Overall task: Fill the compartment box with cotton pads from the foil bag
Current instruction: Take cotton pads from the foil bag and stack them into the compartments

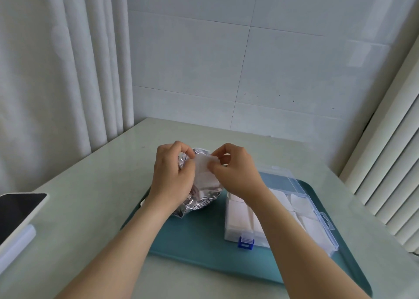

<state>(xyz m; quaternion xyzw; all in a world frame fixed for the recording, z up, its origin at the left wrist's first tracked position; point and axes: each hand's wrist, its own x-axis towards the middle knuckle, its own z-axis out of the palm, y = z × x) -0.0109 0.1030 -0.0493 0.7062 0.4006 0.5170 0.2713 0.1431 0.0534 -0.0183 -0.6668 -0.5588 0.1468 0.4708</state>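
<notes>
Both hands were raised over the teal tray [192,251] with a small stack of cotton pads [204,170] between them. The left hand [172,174] pinched the stack's left edge with curled fingers, and the right hand [235,171] pinched its right edge between thumb and fingertips. Just below and behind the stack lay the crumpled foil bag [201,200], on the tray's left half. The clear compartment box [297,210] sat on the right half, apart from the bag, with its lid open, its compartments holding white pads and a blue latch [246,242] on its near edge. A phone [20,210] lay on the pale table [95,185], well off to the left.
</notes>
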